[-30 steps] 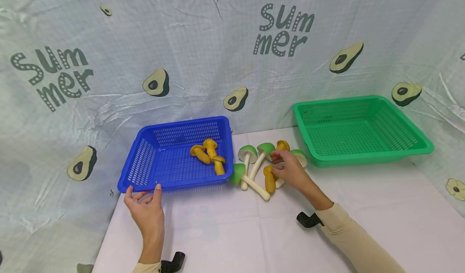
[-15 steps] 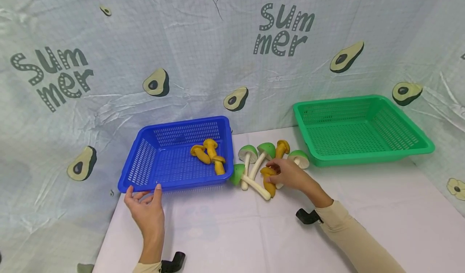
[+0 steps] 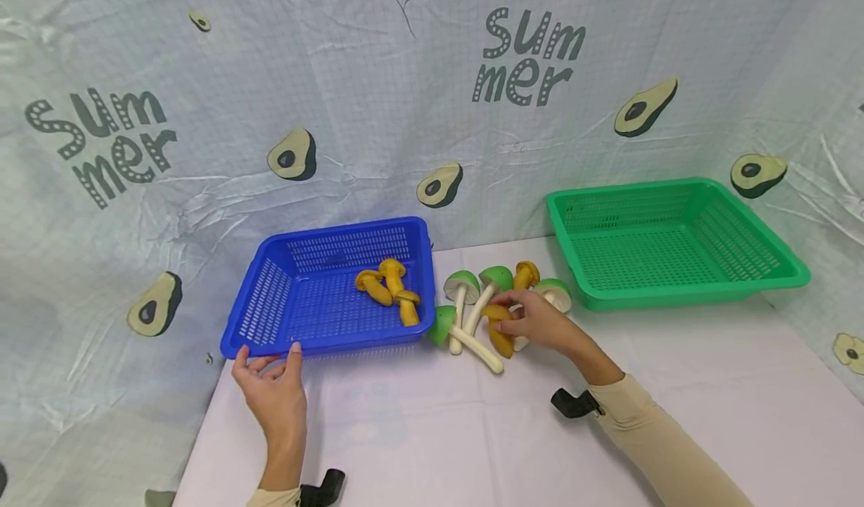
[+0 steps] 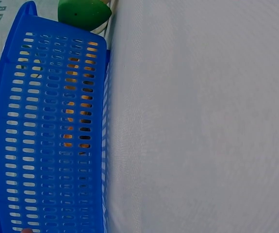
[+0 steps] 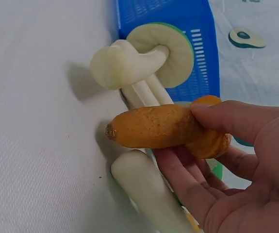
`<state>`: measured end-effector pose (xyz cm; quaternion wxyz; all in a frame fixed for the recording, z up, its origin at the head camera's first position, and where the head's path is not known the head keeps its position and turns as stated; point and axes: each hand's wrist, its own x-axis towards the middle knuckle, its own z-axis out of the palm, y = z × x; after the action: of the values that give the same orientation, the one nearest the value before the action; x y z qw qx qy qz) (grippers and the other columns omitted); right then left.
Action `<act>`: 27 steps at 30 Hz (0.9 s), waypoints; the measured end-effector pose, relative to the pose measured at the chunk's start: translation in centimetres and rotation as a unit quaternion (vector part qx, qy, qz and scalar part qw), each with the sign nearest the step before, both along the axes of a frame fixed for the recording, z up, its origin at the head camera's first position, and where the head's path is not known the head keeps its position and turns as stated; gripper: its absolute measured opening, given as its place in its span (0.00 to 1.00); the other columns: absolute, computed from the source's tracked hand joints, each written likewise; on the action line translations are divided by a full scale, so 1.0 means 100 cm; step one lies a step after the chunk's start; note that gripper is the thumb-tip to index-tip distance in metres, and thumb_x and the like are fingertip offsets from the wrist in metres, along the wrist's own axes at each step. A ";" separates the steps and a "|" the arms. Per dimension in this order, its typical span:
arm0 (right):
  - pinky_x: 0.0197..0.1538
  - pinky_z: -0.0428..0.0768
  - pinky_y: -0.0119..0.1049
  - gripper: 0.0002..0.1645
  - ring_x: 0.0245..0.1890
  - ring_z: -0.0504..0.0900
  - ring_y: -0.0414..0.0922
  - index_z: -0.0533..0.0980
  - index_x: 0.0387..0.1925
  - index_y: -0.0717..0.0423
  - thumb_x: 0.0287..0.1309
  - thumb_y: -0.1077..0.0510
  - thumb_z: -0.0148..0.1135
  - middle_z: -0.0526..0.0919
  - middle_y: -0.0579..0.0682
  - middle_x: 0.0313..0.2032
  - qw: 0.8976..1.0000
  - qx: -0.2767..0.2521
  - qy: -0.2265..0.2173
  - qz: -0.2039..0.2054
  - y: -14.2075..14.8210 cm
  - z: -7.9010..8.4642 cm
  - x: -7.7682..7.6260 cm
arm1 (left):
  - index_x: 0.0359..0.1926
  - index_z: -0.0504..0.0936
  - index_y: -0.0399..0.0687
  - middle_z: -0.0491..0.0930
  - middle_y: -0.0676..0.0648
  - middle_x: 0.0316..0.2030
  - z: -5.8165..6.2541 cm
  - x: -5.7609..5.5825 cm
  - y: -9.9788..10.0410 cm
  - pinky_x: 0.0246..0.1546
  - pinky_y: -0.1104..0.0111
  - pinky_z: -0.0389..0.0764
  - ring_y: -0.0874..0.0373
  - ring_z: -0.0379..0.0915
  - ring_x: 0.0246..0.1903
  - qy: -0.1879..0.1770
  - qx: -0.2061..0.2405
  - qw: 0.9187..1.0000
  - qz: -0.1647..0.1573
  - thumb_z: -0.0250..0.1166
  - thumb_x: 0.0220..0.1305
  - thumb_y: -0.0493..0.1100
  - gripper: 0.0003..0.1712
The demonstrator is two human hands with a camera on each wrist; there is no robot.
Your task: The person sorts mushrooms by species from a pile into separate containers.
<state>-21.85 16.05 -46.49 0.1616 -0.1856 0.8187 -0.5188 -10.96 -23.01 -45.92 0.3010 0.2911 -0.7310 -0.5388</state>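
Head view: since a second ago, the right hand (image 3: 543,323) has pinched a yellow mushroom (image 3: 501,343) toward the surface's (image 3: 432,432) far edge; the left hand (image 3: 273,398) still grips the blue basket (image 3: 324,308) by its near-left corner.

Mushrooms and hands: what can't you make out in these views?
- Rightmost green-capped mushroom: head view, the right hand covers most of its stem.
- Held yellow mushroom: right wrist view, the right hand covers part of its cap.
- Yellow mushrooms: left wrist view, hidden behind the blue basket wall except orange patches.
- Left hand: left wrist view, mostly cut off by the edges.
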 end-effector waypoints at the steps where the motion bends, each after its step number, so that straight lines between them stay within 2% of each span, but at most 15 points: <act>1: 0.42 0.83 0.33 0.27 0.43 0.80 0.49 0.75 0.61 0.65 0.63 0.61 0.69 0.77 0.62 0.54 1.000 -0.009 -0.003 -0.002 0.000 0.000 0.000 | 0.78 0.50 0.49 0.67 0.52 0.47 0.000 0.000 0.000 0.32 0.83 0.71 0.67 0.71 0.35 0.000 0.001 1.000 0.001 0.69 0.68 0.49 0.47; 10: 0.43 0.85 0.37 0.28 0.44 0.83 0.49 0.73 0.61 0.68 0.64 0.58 0.68 0.77 0.63 0.53 0.998 -0.061 -0.024 -0.025 -0.001 0.003 0.000 | 0.78 0.50 0.49 0.67 0.52 0.47 0.000 0.000 0.000 0.32 0.84 0.71 0.68 0.71 0.35 -0.003 -0.005 1.000 0.000 0.68 0.68 0.50 0.47; 19: 0.44 0.87 0.42 0.31 0.44 0.83 0.51 0.71 0.64 0.67 0.65 0.58 0.68 0.75 0.63 0.53 0.994 -0.089 -0.050 -0.046 -0.003 0.005 -0.002 | 0.77 0.51 0.49 0.67 0.53 0.47 -0.001 0.001 -0.001 0.32 0.84 0.72 0.67 0.71 0.35 0.001 -0.004 1.000 0.000 0.69 0.68 0.50 0.47; 27: 0.45 0.87 0.45 0.29 0.45 0.82 0.50 0.72 0.63 0.66 0.65 0.58 0.68 0.78 0.64 0.54 0.991 -0.102 -0.058 -0.059 -0.005 0.009 -0.004 | 0.78 0.51 0.49 0.67 0.52 0.47 -0.001 0.000 0.000 0.32 0.84 0.72 0.67 0.71 0.35 0.001 -0.002 1.000 0.000 0.69 0.68 0.50 0.47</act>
<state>-22.28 15.58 -45.64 0.1578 -0.1223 0.7604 -0.6180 -10.95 -23.02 -45.98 0.3018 0.2900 -0.7319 -0.5377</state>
